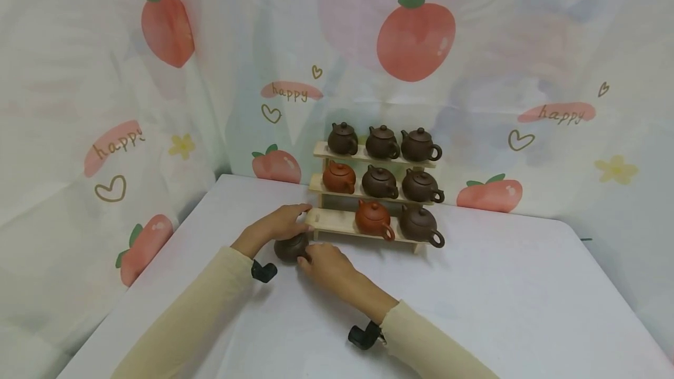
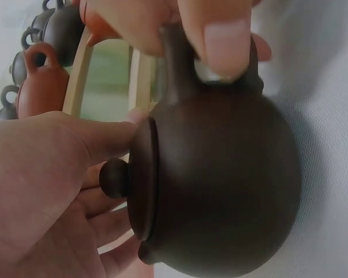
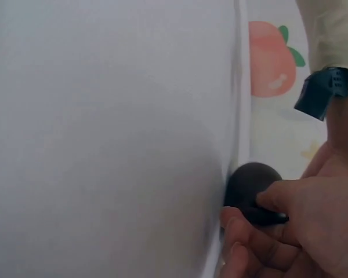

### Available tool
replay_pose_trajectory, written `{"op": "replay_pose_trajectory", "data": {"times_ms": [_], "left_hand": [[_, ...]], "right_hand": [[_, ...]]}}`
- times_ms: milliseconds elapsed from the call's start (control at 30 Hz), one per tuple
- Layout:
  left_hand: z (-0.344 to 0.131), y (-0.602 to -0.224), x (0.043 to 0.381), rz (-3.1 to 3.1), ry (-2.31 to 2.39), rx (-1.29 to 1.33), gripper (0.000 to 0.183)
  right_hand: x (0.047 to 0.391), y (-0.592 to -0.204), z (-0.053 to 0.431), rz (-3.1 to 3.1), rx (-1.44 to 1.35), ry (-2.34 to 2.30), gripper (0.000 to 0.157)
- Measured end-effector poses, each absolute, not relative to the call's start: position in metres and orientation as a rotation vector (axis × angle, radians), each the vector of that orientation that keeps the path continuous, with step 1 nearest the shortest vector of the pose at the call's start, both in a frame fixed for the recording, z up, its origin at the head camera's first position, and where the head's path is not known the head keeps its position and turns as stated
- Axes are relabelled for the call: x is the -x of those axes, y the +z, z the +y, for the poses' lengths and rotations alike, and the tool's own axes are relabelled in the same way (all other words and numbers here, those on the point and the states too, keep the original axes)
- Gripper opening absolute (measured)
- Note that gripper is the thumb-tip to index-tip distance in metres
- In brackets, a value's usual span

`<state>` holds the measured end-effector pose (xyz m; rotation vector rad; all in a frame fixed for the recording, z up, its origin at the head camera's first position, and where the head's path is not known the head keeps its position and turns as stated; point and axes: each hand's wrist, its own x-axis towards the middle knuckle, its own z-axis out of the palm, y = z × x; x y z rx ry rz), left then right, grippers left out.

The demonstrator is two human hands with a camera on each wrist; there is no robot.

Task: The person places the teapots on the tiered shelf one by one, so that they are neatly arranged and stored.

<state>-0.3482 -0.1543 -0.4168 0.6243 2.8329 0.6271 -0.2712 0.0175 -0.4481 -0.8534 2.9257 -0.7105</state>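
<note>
A dark brown teapot (image 1: 291, 248) stands on the white table, in front of the left end of a wooden tiered stand (image 1: 330, 220). My right hand (image 1: 330, 269) pinches its loop handle. In the left wrist view, the teapot (image 2: 226, 179) fills the middle, its lid knob pointing toward my left hand (image 2: 40, 179). That hand's thumb reaches to the lid's edge, and its other fingers lie beyond the knob, partly hidden. From the head view, my left hand (image 1: 281, 222) is above the teapot, fingertips beside the lowest shelf's left end; contact is unclear.
Several dark teapots (image 1: 419, 145) fill the upper tiers, with a reddish teapot (image 1: 339, 177) at the middle tier's left. On the lowest tier sit another reddish teapot (image 1: 373, 217) and a dark teapot (image 1: 419, 224). Printed cloth (image 1: 489, 34) hangs behind the table (image 1: 500, 291).
</note>
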Motion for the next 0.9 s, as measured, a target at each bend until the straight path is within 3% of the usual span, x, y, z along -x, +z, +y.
{"op": "replay_pose_trajectory", "data": {"times_ms": [167, 367, 767, 900], "left_hand": [[-0.156, -0.416, 0.348, 2.826, 0.638, -0.628, 0.065], [-0.156, -0.418, 0.349, 2.819, 0.625, -0.641, 0.066], [-0.155, -0.416, 0.349, 2.83, 0.62, -0.647, 0.065], [-0.155, -0.416, 0.348, 2.83, 0.624, -0.645, 0.065]], "right_hand": [[0.27, -0.443, 0.027, 2.865, 0.855, -0.721, 0.022], [0.265, -0.437, 0.042, 2.829, 0.877, -0.65, 0.034], [0.254, -0.43, 0.047, 2.759, 0.779, -0.532, 0.037], [0.252, -0.434, 0.044, 2.794, 0.813, -0.513, 0.03]]}}
